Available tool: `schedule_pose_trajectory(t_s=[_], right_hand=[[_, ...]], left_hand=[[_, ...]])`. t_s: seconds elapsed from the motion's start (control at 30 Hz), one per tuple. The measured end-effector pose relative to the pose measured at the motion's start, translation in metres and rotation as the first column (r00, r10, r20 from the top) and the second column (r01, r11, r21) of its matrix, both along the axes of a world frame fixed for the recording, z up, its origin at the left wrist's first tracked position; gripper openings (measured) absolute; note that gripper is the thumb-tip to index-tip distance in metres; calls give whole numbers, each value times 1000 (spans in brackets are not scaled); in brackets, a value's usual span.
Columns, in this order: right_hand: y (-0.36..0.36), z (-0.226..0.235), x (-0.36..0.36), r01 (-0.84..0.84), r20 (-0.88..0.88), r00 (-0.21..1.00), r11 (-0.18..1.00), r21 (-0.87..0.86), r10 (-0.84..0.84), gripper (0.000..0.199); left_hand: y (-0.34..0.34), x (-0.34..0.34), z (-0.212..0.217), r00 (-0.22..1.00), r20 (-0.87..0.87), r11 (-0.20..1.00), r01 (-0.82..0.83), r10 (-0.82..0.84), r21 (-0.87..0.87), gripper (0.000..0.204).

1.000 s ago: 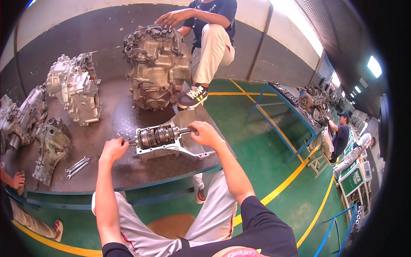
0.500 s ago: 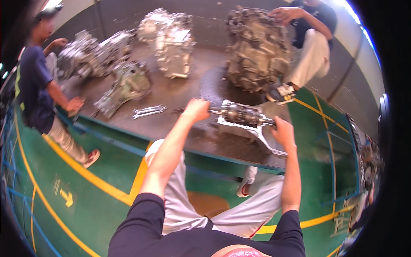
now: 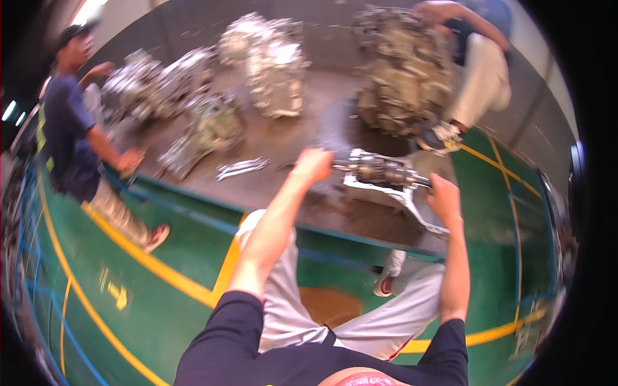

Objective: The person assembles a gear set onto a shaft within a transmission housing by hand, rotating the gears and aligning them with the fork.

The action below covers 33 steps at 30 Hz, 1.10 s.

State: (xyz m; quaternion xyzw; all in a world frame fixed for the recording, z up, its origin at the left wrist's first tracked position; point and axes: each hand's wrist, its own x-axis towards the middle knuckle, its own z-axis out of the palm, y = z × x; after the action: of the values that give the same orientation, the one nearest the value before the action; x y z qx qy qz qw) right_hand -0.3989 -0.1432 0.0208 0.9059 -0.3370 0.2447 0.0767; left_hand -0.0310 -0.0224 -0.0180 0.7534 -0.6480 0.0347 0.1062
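Left hand and right hand grasped both ends of the geared shaft, which lay left-to-right between them.

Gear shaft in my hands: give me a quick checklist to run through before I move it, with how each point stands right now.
1. Left hand closed on the left end of the gear shaft: ok.
2. Right hand closed on its right end: ok.
3. Shaft lifted free of the pale metal housing: cannot tell; contact between them is hidden.
4. Wrenches apart from both hands: ok, they lie on the table to the left.
5. Other people's hands off the shaft: ok, none touches it.
6. Gear teeth undamaged: cannot tell, too blurred.
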Motion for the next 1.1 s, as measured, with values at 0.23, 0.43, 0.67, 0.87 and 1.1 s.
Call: schedule_pose_trajectory(t_s=[0.23, 0.43, 0.67, 0.87, 1.1], right_hand=[[-9, -16, 15, -100, 41, 994, 994, -38, 101, 16], [-7, -13, 8, -84, 39, 996, 996, -40, 85, 18], [-10, -16, 9, -94, 62, 993, 994, -58, 98, 19], [-5, -18, 8, -82, 54, 995, 995, -62, 86, 20], [-3, -22, 4, -91, 49, 994, 991, -96, 96, 22]], left_hand=[[19, 14, 4, 992, -111, 998, -55, 59, 40, 25], [8, 12, 3, 994, -102, 999, -41, 43, 18, 24], [8, 9, 2, 995, -80, 998, -58, 60, 25, 26], [12, 8, -4, 995, -92, 999, -44, 43, -1, 27], [18, -5, -28, 996, 42, 986, -72, 79, -153, 44]])
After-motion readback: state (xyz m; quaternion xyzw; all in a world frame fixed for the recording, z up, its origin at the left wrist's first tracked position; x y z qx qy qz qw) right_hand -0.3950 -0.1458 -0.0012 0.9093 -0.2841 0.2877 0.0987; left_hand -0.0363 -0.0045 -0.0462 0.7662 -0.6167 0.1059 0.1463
